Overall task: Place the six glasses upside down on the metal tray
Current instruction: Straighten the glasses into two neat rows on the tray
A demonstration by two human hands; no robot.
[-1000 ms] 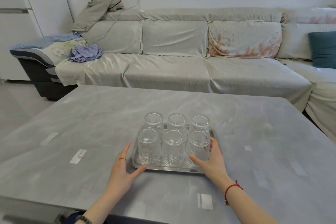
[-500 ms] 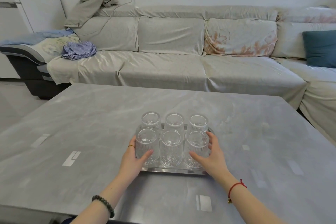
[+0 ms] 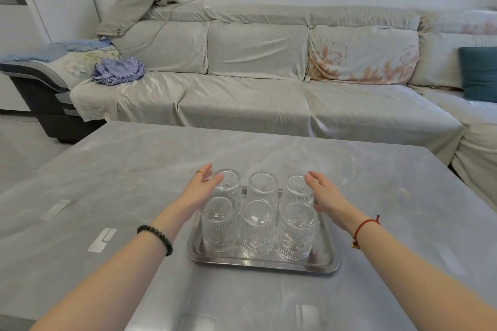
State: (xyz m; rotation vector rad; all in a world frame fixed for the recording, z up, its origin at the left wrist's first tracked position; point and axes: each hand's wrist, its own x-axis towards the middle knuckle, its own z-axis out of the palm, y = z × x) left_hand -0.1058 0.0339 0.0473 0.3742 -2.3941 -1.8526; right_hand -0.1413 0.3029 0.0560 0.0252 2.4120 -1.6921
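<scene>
Several ribbed clear glasses stand upside down in two rows of three on the metal tray (image 3: 265, 263). The front row runs from the front-left glass (image 3: 219, 223) through the front-middle glass (image 3: 256, 226) to the front-right glass (image 3: 295, 230). Behind them stand the back-left glass (image 3: 230, 183), the back-middle glass (image 3: 262, 185) and the back-right glass (image 3: 297, 189). My left hand (image 3: 200, 189) rests open against the left side of the back-left glass. My right hand (image 3: 324, 195) lies open against the right side of the back-right glass.
The tray sits on a grey marbled table (image 3: 134, 183) with pale tape marks (image 3: 103, 239). Beyond the table's far edge is a long covered sofa (image 3: 255, 94) with clothes (image 3: 118, 71) and a teal cushion (image 3: 480, 74).
Both hands have moved forward from the tray's near corners and front glasses to the sides of the back row. The view has come closer to the tray.
</scene>
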